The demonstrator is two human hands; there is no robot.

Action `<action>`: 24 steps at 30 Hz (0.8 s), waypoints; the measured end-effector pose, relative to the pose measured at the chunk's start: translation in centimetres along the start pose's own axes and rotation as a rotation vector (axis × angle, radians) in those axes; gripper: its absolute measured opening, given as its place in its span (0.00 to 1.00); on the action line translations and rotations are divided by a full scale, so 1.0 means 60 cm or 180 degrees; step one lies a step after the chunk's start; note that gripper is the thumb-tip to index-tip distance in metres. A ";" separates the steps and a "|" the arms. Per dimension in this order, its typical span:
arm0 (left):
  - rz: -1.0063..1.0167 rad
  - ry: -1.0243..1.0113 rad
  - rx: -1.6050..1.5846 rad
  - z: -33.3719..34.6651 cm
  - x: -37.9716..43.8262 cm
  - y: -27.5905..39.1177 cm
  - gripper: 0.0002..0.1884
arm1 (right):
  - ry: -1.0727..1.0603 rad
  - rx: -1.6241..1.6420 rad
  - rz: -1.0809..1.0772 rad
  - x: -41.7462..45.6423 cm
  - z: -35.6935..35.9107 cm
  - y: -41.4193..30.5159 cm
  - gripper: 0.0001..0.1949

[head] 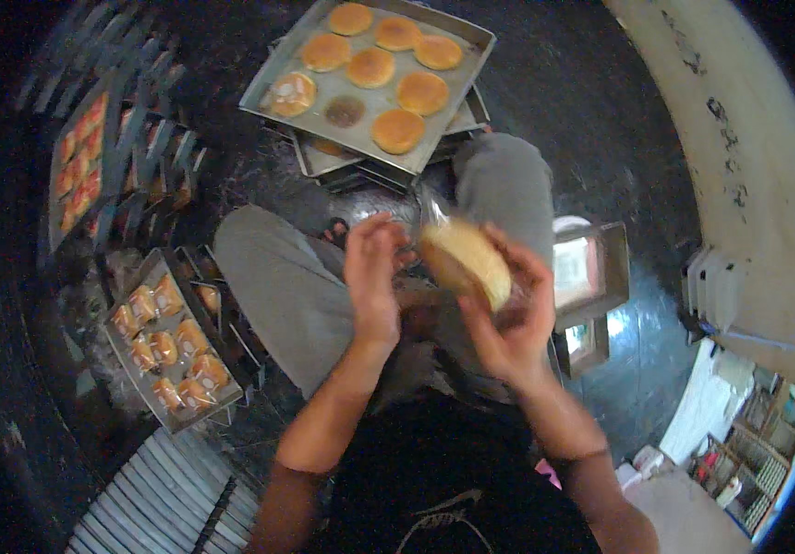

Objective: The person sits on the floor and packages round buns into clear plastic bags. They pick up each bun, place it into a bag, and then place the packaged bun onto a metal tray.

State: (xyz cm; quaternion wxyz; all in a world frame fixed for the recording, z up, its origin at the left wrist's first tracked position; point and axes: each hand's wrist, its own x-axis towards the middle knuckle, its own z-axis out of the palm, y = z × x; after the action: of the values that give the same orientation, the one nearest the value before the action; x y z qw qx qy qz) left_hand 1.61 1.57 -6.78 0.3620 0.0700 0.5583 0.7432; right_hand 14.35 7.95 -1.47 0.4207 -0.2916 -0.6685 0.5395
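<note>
My right hand (pixel 511 305) grips a round bun (pixel 470 266), tilted on edge and blurred. Clear plastic shows around the bun, but how far it covers it I cannot tell. Beside it, my left hand (pixel 373 277) is raised with its fingers apart and nothing in it. Beyond both hands a metal baking tray (pixel 362 142) holds several golden buns (pixel 371 67). One bun at its left, a wrapped bun (pixel 292 94), bears a pale label. A round brown mark (pixel 345 111) lies on the tray's surface.
More trays (pixel 324 163) sit stacked beneath the top one. To my left, a tray (pixel 155 408) carries several wrapped buns (pixel 163 346); red-topped goods fill another tray (pixel 58 208) behind it. An open box (pixel 612 270) stands right of my knee. A corrugated shutter-like surface (pixel 155 498) lies lower left.
</note>
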 end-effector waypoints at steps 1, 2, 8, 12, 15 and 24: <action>0.0086 0.0071 -0.0232 -0.013 0.009 0.031 0.14 | -0.0161 -0.0129 -0.0710 0.050 0.021 0.020 0.27; 0.0168 0.0142 -0.0473 -0.028 0.014 0.055 0.15 | -0.0416 -0.0681 -0.1075 0.100 0.043 0.032 0.29; 0.0047 0.0206 0.0532 -0.106 -0.003 0.016 0.16 | -0.1360 -0.1781 -0.1219 0.177 0.146 0.151 0.34; -0.0186 0.0353 0.0738 -0.139 -0.042 -0.020 0.14 | -0.1418 -0.1685 -0.0755 0.099 0.028 0.088 0.26; -0.0407 0.0163 0.0843 -0.148 -0.043 -0.050 0.14 | 0.0773 -0.1639 0.0682 0.084 -0.136 0.102 0.13; -0.0410 -0.0656 0.1090 -0.044 0.005 -0.023 0.13 | 0.0748 -0.4589 0.1533 -0.101 -0.483 0.481 0.16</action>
State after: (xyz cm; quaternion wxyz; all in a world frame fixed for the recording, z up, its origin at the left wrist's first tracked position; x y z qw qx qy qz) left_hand 0.70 -0.13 -9.06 0.4468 0.1703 0.6397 0.6017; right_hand 40.80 23.79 -29.02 0.0658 -0.6866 -0.7239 0.0125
